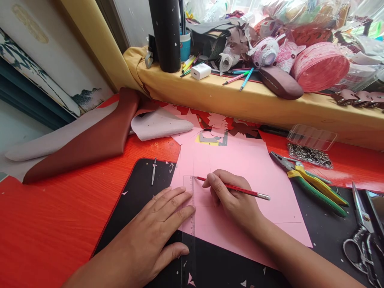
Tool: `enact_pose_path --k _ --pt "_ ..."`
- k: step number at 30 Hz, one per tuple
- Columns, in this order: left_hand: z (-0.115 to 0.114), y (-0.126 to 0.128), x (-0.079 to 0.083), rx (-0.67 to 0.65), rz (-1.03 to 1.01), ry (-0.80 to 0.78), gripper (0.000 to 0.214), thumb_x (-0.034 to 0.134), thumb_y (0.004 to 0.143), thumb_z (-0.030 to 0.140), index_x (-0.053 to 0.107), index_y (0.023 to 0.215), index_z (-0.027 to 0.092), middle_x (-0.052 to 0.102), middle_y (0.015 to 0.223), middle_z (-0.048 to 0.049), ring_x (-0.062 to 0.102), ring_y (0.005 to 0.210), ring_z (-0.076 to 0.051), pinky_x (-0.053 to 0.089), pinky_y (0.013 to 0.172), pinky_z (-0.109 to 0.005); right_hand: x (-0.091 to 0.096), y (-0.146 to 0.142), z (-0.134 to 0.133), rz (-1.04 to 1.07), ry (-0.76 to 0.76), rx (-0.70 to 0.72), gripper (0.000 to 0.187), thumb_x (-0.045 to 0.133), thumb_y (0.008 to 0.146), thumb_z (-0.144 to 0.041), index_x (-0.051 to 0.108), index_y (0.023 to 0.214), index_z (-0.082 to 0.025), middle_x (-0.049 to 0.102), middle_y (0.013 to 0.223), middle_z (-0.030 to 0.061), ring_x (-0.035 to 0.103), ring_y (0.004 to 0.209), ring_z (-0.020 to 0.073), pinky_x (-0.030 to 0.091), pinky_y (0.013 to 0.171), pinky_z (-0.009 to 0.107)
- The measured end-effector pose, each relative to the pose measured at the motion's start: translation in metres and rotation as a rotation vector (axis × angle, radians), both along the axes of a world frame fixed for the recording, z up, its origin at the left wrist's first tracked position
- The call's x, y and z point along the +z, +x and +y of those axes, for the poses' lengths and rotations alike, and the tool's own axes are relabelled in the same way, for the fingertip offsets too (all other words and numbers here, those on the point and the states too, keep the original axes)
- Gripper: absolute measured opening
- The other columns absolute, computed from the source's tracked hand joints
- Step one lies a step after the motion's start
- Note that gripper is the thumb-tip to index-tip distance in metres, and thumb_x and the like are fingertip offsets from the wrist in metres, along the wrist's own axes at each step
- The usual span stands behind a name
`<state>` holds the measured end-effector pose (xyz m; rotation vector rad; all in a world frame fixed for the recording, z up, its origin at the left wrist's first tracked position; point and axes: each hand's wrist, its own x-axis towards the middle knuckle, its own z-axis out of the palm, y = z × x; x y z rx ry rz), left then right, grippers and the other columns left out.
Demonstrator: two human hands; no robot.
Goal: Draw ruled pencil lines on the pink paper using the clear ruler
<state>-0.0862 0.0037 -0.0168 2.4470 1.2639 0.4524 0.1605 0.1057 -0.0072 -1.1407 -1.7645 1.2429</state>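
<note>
My right hand (231, 196) pinches a red pencil (240, 189), whose tip touches a pink paper sheet (249, 168) beside the top of a clear ruler (190, 208). My left hand (156, 228) lies flat with fingers spread, pressing the ruler down on the sheet. The paper rests on a black cutting mat (132, 200) on the orange table (60, 224).
A craft knife (153, 171) lies on the mat to the left. Yellow-green pliers (312, 183) and scissors (363, 236) sit at the right, by a clear box (312, 137) and metal rings (309, 155). Brown leather (96, 138) lies at the left. The yellow ledge (240, 100) holds clutter.
</note>
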Motion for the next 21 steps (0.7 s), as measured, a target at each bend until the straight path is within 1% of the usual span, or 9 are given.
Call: enact_pose_path --k 4,8,11,15,21 --pt "0.0004 -0.0002 -0.0005 0.002 -0.001 0.011 0.065 0.072 0.106 0.036 0.048 0.166 0.029 0.048 0.175 -0.0060 0.042 0.165 -0.031 0.041 0.133 -0.055 0.0001 0.0000 -0.0001 0.001 0.002 -0.004 0.043 0.057 0.114 -0.047 0.073 0.082 -0.022 0.057 0.054 -0.0034 0.052 0.049 0.0147 0.044 0.057 0.030" --pt "-0.0001 0.0002 -0.0022 0.005 0.001 0.014 0.066 0.071 0.105 0.033 0.047 0.167 0.030 0.048 0.175 -0.0069 0.042 0.165 -0.031 0.041 0.133 -0.055 -0.0004 0.0005 -0.0004 0.004 0.000 -0.003 0.043 0.057 0.114 -0.046 0.073 0.083 -0.022 0.058 0.054 -0.0034 0.052 0.049 0.0145 0.044 0.057 0.030" --pt "-0.0003 0.0003 -0.0023 0.006 -0.014 0.000 0.066 0.073 0.104 0.033 0.049 0.166 0.031 0.050 0.174 -0.0071 0.043 0.164 -0.032 0.042 0.133 -0.055 -0.0006 0.0006 -0.0003 0.002 -0.007 -0.008 0.044 0.057 0.114 -0.049 0.073 0.083 -0.022 0.058 0.053 -0.0030 0.053 0.049 0.0148 0.044 0.056 0.030" --pt "-0.0003 -0.0005 -0.0015 0.008 -0.013 -0.005 0.067 0.071 0.106 0.034 0.047 0.168 0.031 0.047 0.176 -0.0064 0.041 0.165 -0.032 0.041 0.133 -0.056 -0.0013 0.0000 0.0001 0.010 -0.012 -0.009 0.046 0.057 0.113 -0.053 0.073 0.082 -0.022 0.058 0.054 -0.0025 0.053 0.049 0.0153 0.044 0.055 0.030" --pt "0.0020 -0.0015 0.0013 0.001 -0.013 -0.020 0.066 0.073 0.105 0.033 0.049 0.166 0.032 0.050 0.175 -0.0065 0.045 0.163 -0.032 0.042 0.133 -0.054 -0.0016 0.0012 -0.0001 0.010 -0.018 -0.006 0.045 0.057 0.113 -0.052 0.073 0.083 -0.023 0.058 0.053 -0.0026 0.053 0.047 0.0155 0.043 0.054 0.030"
